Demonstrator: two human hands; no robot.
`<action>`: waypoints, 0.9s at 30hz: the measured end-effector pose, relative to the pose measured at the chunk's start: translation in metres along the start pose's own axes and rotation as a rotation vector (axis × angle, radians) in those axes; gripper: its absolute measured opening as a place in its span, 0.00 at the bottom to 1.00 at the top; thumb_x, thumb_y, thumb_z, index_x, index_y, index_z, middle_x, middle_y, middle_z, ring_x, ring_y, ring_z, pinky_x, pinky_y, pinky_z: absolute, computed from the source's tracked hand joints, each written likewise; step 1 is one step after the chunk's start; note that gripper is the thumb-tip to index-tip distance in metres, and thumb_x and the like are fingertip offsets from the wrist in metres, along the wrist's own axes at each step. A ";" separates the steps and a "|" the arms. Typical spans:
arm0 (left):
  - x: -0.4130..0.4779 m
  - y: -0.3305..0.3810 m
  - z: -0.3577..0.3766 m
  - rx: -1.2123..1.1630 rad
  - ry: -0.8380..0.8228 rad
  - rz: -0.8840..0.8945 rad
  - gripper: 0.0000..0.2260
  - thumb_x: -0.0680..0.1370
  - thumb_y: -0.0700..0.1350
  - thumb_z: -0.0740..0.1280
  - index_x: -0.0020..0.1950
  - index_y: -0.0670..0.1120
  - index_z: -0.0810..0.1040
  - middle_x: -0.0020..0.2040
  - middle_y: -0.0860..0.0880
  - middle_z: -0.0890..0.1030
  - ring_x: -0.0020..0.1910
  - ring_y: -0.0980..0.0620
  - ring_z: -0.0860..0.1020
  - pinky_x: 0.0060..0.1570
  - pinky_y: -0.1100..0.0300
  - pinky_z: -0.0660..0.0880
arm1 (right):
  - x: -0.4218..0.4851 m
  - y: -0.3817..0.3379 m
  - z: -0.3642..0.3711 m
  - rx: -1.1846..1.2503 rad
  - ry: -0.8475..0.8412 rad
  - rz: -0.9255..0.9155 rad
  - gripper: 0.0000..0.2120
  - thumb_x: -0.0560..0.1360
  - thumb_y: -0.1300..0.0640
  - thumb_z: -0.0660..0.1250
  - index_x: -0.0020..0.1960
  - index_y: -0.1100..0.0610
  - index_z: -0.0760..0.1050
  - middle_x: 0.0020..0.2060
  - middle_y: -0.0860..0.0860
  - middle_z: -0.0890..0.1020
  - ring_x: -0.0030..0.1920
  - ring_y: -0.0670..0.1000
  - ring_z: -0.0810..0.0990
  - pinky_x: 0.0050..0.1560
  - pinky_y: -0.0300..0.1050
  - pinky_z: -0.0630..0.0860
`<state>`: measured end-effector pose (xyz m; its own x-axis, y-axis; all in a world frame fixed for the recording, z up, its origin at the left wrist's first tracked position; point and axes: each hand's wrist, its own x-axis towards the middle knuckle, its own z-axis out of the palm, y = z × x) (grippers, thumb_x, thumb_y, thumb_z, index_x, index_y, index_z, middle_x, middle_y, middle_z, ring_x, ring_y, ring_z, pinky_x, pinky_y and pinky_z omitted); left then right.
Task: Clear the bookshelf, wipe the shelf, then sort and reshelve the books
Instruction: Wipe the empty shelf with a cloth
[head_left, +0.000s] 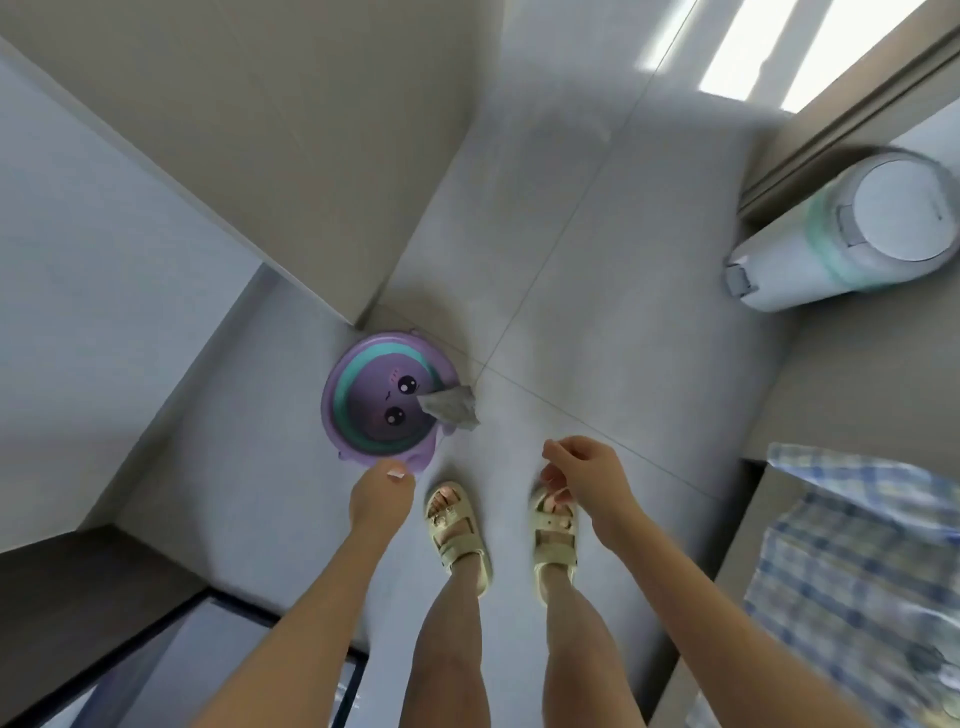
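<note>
Draped over the right-hand rim of a purple basin, a grey cloth is seen with one end inside the bowl and the other hanging outside it. The basin is set on the pale tiled floor, close against the foot of a beige wall corner; its inside is ringed in teal and printed with a cartoon face.

The left hand is held low, just beside the basin's near rim. Only its back and one pale nail are shown, so whether its fingers are spread or curled cannot be told, nor whether the rim is touched. The right hand is held apart from the cloth, above the right foot. Its fingers are loosely curled, thumb and forefinger are brought near each other, and nothing is seen between them.

Both feet are planted on the floor in pale yellow sandals, just behind the basin.

A white pedal bin with a teal band is stood at the upper right. A blue checked fabric is spread over a surface at the right edge, and a dark piece of furniture is seen at the lower left. Bright strips of sunlight are cast on the floor at the top.
</note>
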<state>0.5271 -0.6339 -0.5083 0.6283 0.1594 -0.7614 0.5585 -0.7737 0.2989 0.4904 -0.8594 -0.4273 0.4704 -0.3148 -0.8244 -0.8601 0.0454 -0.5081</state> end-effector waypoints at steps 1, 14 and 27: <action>0.022 -0.002 0.011 -0.001 -0.007 -0.013 0.13 0.80 0.37 0.57 0.35 0.42 0.69 0.46 0.37 0.77 0.44 0.42 0.74 0.39 0.58 0.63 | 0.023 0.002 0.007 -0.017 -0.008 0.017 0.09 0.78 0.60 0.64 0.40 0.61 0.76 0.29 0.53 0.79 0.31 0.51 0.76 0.33 0.43 0.73; 0.264 -0.027 0.133 -0.219 -0.055 -0.234 0.17 0.79 0.44 0.63 0.66 0.38 0.73 0.63 0.41 0.76 0.63 0.42 0.73 0.60 0.54 0.69 | 0.292 0.049 0.104 -0.258 -0.112 0.061 0.09 0.78 0.56 0.64 0.49 0.61 0.79 0.36 0.54 0.82 0.32 0.50 0.77 0.34 0.40 0.75; 0.261 0.004 0.140 -0.362 0.019 -0.045 0.05 0.76 0.40 0.68 0.49 0.40 0.80 0.36 0.50 0.76 0.37 0.48 0.74 0.40 0.60 0.67 | 0.299 0.032 0.103 -0.388 -0.140 0.019 0.08 0.79 0.55 0.63 0.50 0.60 0.77 0.38 0.54 0.82 0.35 0.50 0.79 0.39 0.43 0.78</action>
<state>0.6173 -0.6810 -0.7863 0.6065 0.2023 -0.7689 0.7395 -0.4988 0.4521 0.6237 -0.8542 -0.7163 0.4532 -0.1840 -0.8722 -0.8668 -0.3192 -0.3830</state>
